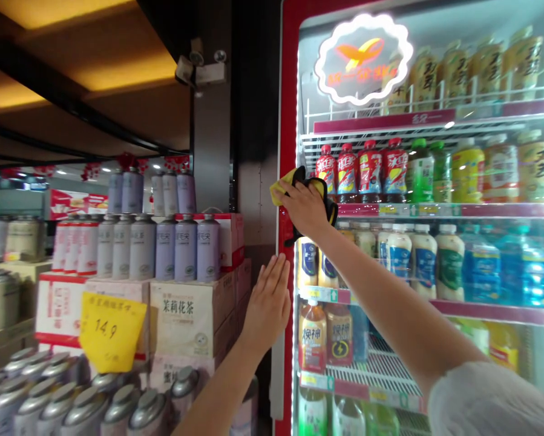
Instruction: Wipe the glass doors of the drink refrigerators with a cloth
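My right hand (305, 209) presses a yellow and black cleaning cloth (284, 183) to the red door frame (290, 109) of a lit drinks fridge, at the height of the red-capped bottles. Part of the cloth spreads over the glass, and its middle is hidden under the palm. Lower down, my left hand (269, 303) rests at the left side of the fridge, fingers stretched and lying side by side, with nothing held. Its fingertips reach the edge of the red frame.
Behind the glass, several shelves (435, 211) carry bottled drinks. On the left, cartons (183, 315) and several metal cans (142, 248) stand stacked close to my left arm, with a yellow price sign (112, 332) in front. A dark pillar (212, 139) rises between the stack and the fridge.
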A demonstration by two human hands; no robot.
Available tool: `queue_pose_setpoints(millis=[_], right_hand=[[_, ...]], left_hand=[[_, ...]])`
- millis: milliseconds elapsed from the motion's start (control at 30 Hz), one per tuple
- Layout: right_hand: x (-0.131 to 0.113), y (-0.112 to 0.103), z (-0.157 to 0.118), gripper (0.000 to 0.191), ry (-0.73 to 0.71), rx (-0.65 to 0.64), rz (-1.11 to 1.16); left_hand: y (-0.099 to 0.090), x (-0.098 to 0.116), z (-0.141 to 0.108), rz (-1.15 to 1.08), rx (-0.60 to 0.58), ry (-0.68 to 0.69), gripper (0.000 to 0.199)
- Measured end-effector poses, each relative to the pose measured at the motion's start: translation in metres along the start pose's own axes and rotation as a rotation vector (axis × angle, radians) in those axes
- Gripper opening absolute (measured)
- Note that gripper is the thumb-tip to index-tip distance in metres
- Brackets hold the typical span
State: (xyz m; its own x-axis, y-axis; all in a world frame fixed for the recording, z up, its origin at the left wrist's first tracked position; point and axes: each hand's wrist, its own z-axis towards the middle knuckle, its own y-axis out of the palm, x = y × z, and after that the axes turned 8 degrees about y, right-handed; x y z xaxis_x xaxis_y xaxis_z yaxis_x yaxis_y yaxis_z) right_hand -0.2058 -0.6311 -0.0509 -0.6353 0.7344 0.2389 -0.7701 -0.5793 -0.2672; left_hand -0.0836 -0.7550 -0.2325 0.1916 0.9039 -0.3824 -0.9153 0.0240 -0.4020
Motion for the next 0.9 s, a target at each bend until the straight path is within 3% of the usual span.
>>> queue_pose_setpoints(millis=[200,333,467,533,633,733,800,900], right_hand=[[-0.009,0.007,-0.074,0.047,-0.177,-0.068,-0.029],[0.020,-0.004,-0.073,0.049,-0.271,-0.072,-0.068],[0.061,-0.022,-0.049,0.053,0.020,0.067,-0.095],[0.068,-0.024,-0.052,0.054,0.159,0.139,-0.094],[0.053,-0.015,-0.077,0.058,0.219,0.186,-0.080],[0.025,0.000,-0.094,0.058,0.072,0.120,-0.067],[0.010,0.005,-0.087,0.055,-0.034,0.053,-0.063],[0.003,0.003,-0.046,0.053,-0.079,-0.008,-0.057]], left_hand=[[0.007,-0.002,0.008,-0.016,0.051,-0.011,0.068],[0.010,-0.001,0.012,0.004,0.104,-0.018,0.066],[0.012,0.004,0.016,0.009,0.180,-0.058,0.063],[0.013,0.008,0.017,0.002,0.208,-0.080,0.063],[0.014,0.014,0.019,-0.017,0.237,-0.105,0.062],[0.014,0.016,0.019,-0.029,0.254,-0.121,0.062],[0.014,0.014,0.019,-0.010,0.253,-0.119,0.060],[0.012,0.011,0.018,0.046,0.244,-0.104,0.056]])
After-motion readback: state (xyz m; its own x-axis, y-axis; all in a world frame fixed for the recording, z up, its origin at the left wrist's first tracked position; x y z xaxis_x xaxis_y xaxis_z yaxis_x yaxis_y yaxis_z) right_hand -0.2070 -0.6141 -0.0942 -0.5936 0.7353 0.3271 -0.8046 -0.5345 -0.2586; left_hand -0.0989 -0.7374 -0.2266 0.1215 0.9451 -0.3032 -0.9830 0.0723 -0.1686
